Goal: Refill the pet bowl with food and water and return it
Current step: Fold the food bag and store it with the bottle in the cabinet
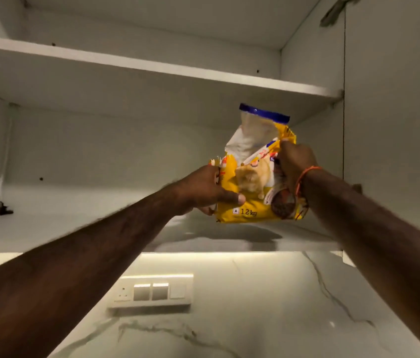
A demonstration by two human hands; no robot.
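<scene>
Seemingly early: both hands, left (203,188) and right (295,164), clasp the food bag (252,177) at the shelf (74,228); no bowl in view.

I see dim, greenish-white light inside the cabinet (126,156). The brightest source is a warm strip (203,254) under the cabinet floor, washing the marble wall (255,319) and glaring off the switch plate (152,293). The food bag (255,177) casts a soft shadow on the shelf below it. Whole frame is soft; forearms are smeared by motion blur. Shelf lines bow toward the edges.
</scene>
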